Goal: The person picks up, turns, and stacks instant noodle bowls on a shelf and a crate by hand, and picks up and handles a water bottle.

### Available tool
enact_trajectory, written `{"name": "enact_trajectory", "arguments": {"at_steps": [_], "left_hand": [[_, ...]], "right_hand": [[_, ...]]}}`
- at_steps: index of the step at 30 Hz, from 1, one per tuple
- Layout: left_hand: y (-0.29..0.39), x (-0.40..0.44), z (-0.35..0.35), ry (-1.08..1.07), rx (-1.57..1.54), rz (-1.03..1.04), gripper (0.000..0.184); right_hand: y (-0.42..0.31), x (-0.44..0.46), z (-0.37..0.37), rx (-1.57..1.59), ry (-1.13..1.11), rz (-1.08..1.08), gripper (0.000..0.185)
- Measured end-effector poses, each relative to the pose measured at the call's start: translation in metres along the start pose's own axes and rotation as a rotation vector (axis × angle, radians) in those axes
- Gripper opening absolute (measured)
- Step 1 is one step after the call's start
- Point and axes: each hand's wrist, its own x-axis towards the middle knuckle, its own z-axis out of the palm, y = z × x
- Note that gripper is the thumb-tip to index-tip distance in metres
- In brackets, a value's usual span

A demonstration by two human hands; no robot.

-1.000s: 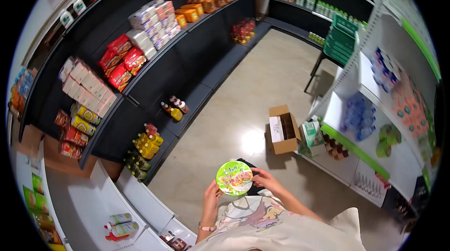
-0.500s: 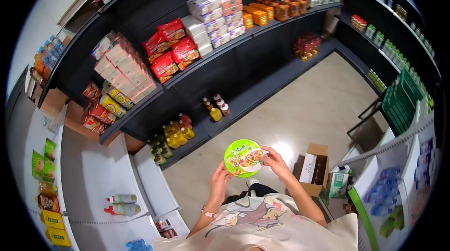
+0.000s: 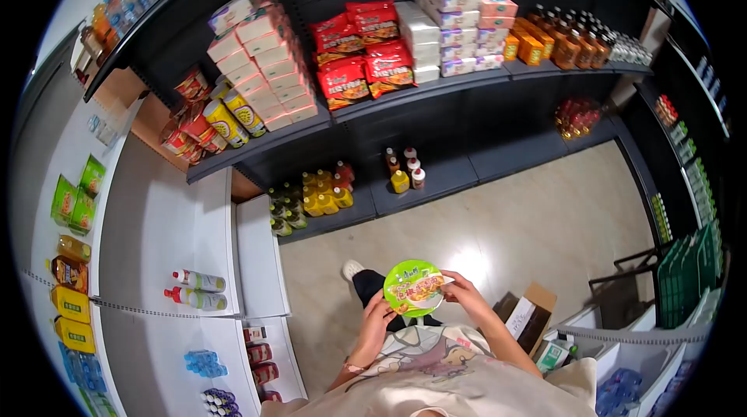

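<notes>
A round instant noodle bowl [image 3: 412, 289] with a bright green lid, printed with a noodle picture, is held in front of my body, lid facing up. My left hand [image 3: 377, 317] grips its lower left rim. On the right side, my right hand [image 3: 462, 294] has its fingers closed at the rim. The underside of the bowl and some of my fingertips are hidden.
A dark shelf ahead carries red noodle packs [image 3: 342, 84], tissue packs [image 3: 268, 67] and red noodle tubs [image 3: 204, 133]. White shelving [image 3: 163, 207] stands at left. On the floor at right are an open cardboard box [image 3: 537, 304] and green crates [image 3: 681, 269].
My view has swung left, so the shelves appear farther right. A white shoe has come forward on the left. The noodle bowl stays in both hands, slightly lower in view.
</notes>
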Motion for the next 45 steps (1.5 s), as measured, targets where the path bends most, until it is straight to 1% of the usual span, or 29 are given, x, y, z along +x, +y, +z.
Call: {"name": "enact_trajectory", "arguments": {"at_steps": [3,7,11,15,19,20,23,24,25,27,28,29,31,33,34,37,39,40,41,42,43,44,45], "left_hand": [[0.020,0.026,-0.012,0.004,-0.010,0.077,0.040],[0.080,0.049,-0.017,0.125,-0.023,0.097,0.041],[0.130,0.073,-0.051,0.136,-0.068,0.180,0.042],[0.180,0.088,-0.094,0.280,-0.070,0.295,0.041],[0.222,0.100,-0.143,0.343,-0.137,0.396,0.040],[0.230,0.103,-0.155,0.377,-0.140,0.421,0.039],[0.264,0.099,-0.179,0.430,-0.198,0.537,0.038],[0.271,0.097,-0.188,0.464,-0.222,0.561,0.038],[0.276,0.094,-0.196,0.497,-0.249,0.591,0.038],[0.296,0.087,-0.207,0.537,-0.318,0.656,0.037],[0.307,0.080,-0.210,0.543,-0.356,0.681,0.037],[0.313,0.074,-0.215,0.550,-0.391,0.692,0.037],[0.330,0.070,-0.224,0.575,-0.460,0.758,0.038],[0.350,0.063,-0.228,0.639,-0.501,0.824,0.040],[0.355,0.063,-0.237,0.659,-0.513,0.808,0.041],[0.396,0.061,-0.242,0.753,-0.522,0.894,0.042],[0.428,0.059,-0.251,0.769,-0.439,1.004,0.045],[0.448,0.059,-0.255,0.777,-0.396,1.058,0.047],[0.470,0.056,-0.259,0.804,-0.273,1.119,0.048],[0.494,0.051,-0.265,0.832,-0.140,1.175,0.050],[0.519,0.045,-0.272,0.861,0.000,1.218,0.051],[0.542,0.039,-0.279,0.925,0.104,1.226,0.053],[0.568,0.034,-0.287,0.985,0.208,1.227,0.055]], "right_hand": [[-0.025,0.032,0.019,-0.013,-0.019,-0.041,0.042],[-0.067,0.082,0.058,-0.039,-0.084,-0.052,0.040],[-0.103,0.136,0.110,-0.055,-0.177,-0.113,0.041],[-0.140,0.182,0.177,-0.133,-0.323,-0.091,0.040],[-0.156,0.231,0.246,-0.222,-0.456,-0.112,0.041],[-0.159,0.243,0.263,-0.216,-0.482,-0.065,0.045],[-0.156,0.272,0.310,-0.237,-0.691,-0.297,0.051],[-0.158,0.280,0.320,-0.371,-0.726,-0.316,0.059],[-0.167,0.277,0.335,-0.507,-0.718,-0.473,0.064],[-0.180,0.280,0.360,-0.579,-0.830,-0.654,0.071],[-0.185,0.283,0.373,-0.635,-0.891,-0.657,0.076],[-0.192,0.284,0.386,-0.641,-0.972,-0.604,0.079],[-0.194,0.294,0.414,-0.751,-0.999,-0.765,0.086],[-0.203,0.300,0.450,-0.774,-1.065,-0.855,0.094],[-0.205,0.305,0.470,-0.780,-1.100,-0.904,0.099],[-0.193,0.339,0.525,-0.666,-1.128,-0.822,0.116],[-0.185,0.362,0.576,-0.358,-1.140,-0.820,0.124],[-0.197,0.363,0.605,-0.303,-1.166,-0.838,0.123],[-0.215,0.363,0.632,-0.243,-1.192,-0.858,0.123],[-0.233,0.365,0.660,-0.186,-1.234,-0.818,0.123],[-0.264,0.356,0.691,-0.281,-1.218,-1.027,0.122],[-0.264,0.371,0.723,-0.145,-1.337,-0.847,0.120],[-0.279,0.378,0.755,-0.104,-1.385,-0.741,0.119]]}}
